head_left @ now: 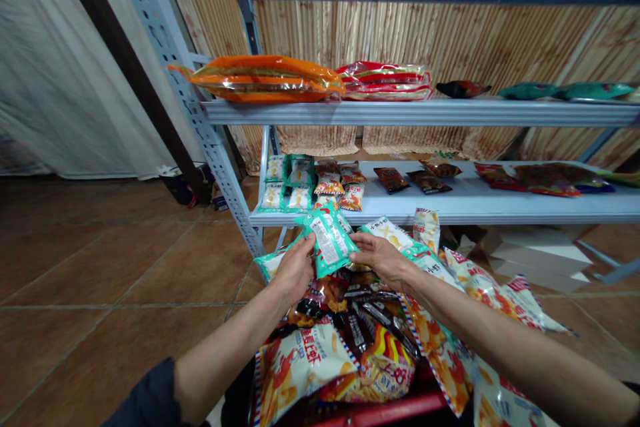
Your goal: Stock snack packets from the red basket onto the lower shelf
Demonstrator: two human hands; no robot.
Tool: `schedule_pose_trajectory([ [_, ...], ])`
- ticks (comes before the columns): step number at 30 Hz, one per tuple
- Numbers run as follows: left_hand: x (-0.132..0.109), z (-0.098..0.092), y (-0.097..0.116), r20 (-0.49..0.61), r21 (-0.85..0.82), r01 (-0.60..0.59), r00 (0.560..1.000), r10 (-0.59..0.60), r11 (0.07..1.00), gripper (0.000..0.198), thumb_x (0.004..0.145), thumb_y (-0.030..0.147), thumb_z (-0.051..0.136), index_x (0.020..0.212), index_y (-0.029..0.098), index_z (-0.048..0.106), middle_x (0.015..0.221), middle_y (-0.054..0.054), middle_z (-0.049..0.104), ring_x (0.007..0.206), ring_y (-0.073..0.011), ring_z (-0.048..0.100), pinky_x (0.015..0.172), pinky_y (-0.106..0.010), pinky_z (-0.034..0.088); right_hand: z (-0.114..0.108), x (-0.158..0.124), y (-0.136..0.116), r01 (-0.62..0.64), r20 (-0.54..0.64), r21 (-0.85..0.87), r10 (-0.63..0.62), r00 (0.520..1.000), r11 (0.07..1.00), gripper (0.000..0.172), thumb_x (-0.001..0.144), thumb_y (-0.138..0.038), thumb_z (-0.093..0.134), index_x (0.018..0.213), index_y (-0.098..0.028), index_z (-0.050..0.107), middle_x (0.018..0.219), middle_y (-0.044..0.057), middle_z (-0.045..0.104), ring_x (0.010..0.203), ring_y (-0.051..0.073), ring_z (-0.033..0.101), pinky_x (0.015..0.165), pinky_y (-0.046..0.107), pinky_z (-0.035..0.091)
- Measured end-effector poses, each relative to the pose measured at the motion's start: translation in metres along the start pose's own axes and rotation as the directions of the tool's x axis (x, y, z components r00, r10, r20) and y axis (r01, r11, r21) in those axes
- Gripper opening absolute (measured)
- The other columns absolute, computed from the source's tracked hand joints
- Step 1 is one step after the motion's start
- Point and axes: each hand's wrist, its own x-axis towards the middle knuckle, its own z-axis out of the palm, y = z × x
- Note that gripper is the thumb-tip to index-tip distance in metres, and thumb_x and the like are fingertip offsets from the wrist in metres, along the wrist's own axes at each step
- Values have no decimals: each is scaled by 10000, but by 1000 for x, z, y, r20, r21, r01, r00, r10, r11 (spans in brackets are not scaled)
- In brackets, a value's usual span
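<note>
Both my hands hold a small teal and white snack packet [327,240] lifted above a heap of snack bags [370,340]. My left hand [295,269] grips its lower left edge, fingers closed. My right hand [381,257] pinches its right edge. Under the heap shows the red rim of a basket [395,408]. Straight ahead, the lowest shelf [450,208] carries rows of similar teal packets [287,187] and orange packets [340,185] at its left end.
A grey metal rack stands in front, with an upright post [200,120] at the left. The middle shelf [415,111] bears flat orange, red and teal bags. Dark packets lie further right on the lowest shelf. White boxes [535,250] sit below it. Brown tiled floor [100,280] spreads left.
</note>
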Motion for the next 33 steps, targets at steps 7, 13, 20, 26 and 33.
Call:
schedule_pose_trajectory([
  [7,2,-2,-2,-6,55,-39,999,39,998,230,730,281,663,917,159,610,944,-62,680,891,-184,626,840,-325,480,3,-4,-1,-34,44,-7,34,998,999,445,580,-250,731,1009,-207,622,978,33,664,850,160,591,751,280,436],
  [13,-4,3,1,29,129,-18,999,14,992,269,700,311,689,914,156,639,955,-72,680,885,-201,628,818,-329,485,4,-3,-5,-57,-33,-13,56,998,998,461,656,-437,693,1068,-245,617,980,29,671,850,180,596,700,290,452],
  [20,-7,5,-4,60,165,-14,998,4,986,271,725,326,663,942,165,646,966,-74,683,882,-203,629,800,-329,491,7,0,-7,-71,-34,62,73,997,996,410,608,-397,739,959,-210,641,865,26,694,694,152,608,616,264,441],
  [26,-12,5,2,164,73,4,986,-16,997,244,728,266,659,950,164,647,992,-60,673,942,-190,616,867,-307,468,5,2,-4,-41,-106,73,48,993,997,430,578,-399,749,936,-190,634,810,33,695,649,153,603,591,272,443],
  [33,-18,4,4,180,173,55,980,-87,983,490,662,186,711,1135,206,584,997,-75,673,924,-204,629,838,-320,475,6,3,-5,-42,-106,104,53,993,994,410,572,-376,754,917,-190,635,797,31,688,643,152,595,609,281,442],
])
